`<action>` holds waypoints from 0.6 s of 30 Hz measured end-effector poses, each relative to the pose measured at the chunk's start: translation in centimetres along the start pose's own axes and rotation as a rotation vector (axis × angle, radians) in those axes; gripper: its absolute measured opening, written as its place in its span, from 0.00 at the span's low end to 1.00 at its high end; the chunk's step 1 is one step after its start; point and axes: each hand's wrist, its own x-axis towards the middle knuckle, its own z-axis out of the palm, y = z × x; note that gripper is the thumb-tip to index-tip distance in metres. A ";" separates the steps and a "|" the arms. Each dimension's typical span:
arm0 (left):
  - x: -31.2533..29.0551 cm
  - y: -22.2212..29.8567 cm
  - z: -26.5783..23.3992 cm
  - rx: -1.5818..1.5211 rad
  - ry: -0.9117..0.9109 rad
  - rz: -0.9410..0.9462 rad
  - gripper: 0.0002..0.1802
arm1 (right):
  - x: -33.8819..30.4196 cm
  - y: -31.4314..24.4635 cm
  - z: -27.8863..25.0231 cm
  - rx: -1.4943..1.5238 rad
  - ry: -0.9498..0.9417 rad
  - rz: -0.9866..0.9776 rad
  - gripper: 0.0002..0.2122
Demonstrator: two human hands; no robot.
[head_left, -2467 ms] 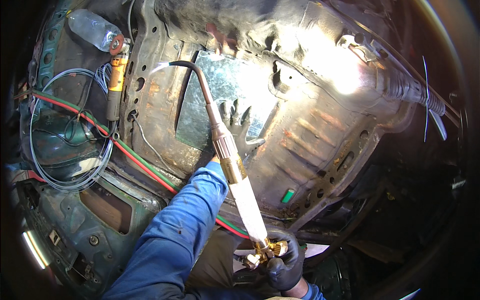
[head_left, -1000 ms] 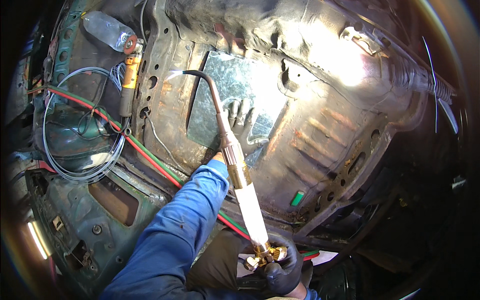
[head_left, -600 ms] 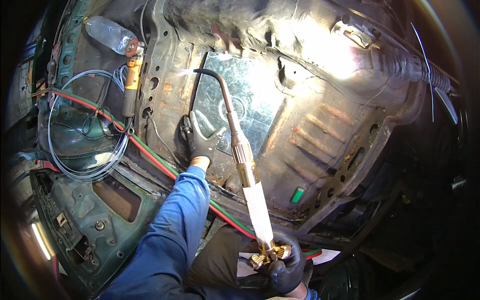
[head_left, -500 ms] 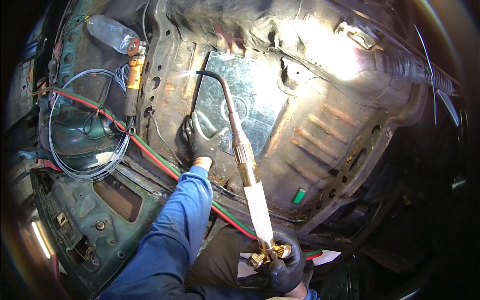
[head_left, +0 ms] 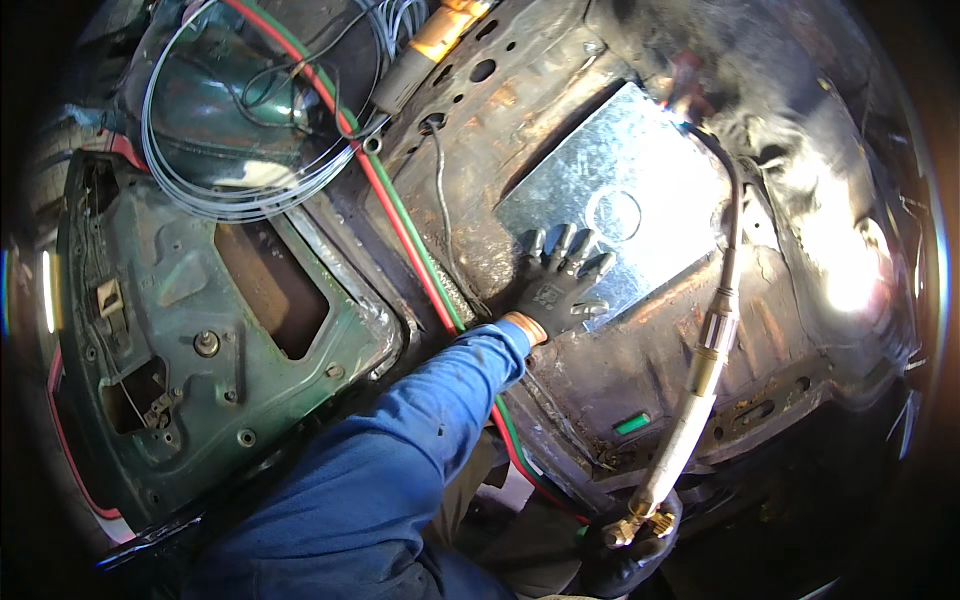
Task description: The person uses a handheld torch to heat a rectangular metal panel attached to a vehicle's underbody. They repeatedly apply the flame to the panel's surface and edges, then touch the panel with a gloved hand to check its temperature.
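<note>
A bright metal sheet point(head_left: 570, 180) with a ring mark lies on the rusty floor pan point(head_left: 470, 160). My left hand point(head_left: 562, 278), in a dark glove, rests with spread fingers on the sheet's near edge. In my gloved right hand point(head_left: 635, 565) is a gas torch point(head_left: 685, 430), gripped at its lower end around the brass valves. Its long bent neck reaches up to the sheet's far edge, where a small bluish glow shows at the tip. Glare hides part of the sheet there.
Red and green hoses point(head_left: 395, 205) run past my left arm. A coil of grey wire point(head_left: 235, 212) and an orange-and-grey power tool point(head_left: 430, 55) lie at the upper left. A green door shell point(head_left: 200, 300) is at left; a small green piece point(head_left: 632, 424) lies on the pan.
The whole view has turned and shifted. My left hand has flattened onto the sheet with fingers spread. The torch tip has gone from the sheet's left side to its far edge.
</note>
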 end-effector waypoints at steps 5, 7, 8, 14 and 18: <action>-0.2 -0.3 -0.7 -0.006 -0.044 -0.010 0.44 | 1.1 -0.9 0.8 -0.161 0.030 -0.128 0.48; -0.3 -0.3 -1.0 0.004 -0.081 -0.015 0.45 | 1.2 -1.2 1.1 -0.188 0.051 -0.115 0.47; -0.3 -0.4 -1.1 -0.007 -0.079 -0.014 0.45 | 1.6 -1.3 0.9 -0.211 0.025 -0.121 0.45; -0.3 -0.7 -1.7 -0.067 -0.121 -0.013 0.43 | 2.4 -1.2 1.1 -0.208 0.120 0.044 0.42; -0.5 -1.0 -0.9 -0.112 -0.084 -0.014 0.42 | 2.6 -4.6 0.7 -0.181 -0.135 0.053 0.27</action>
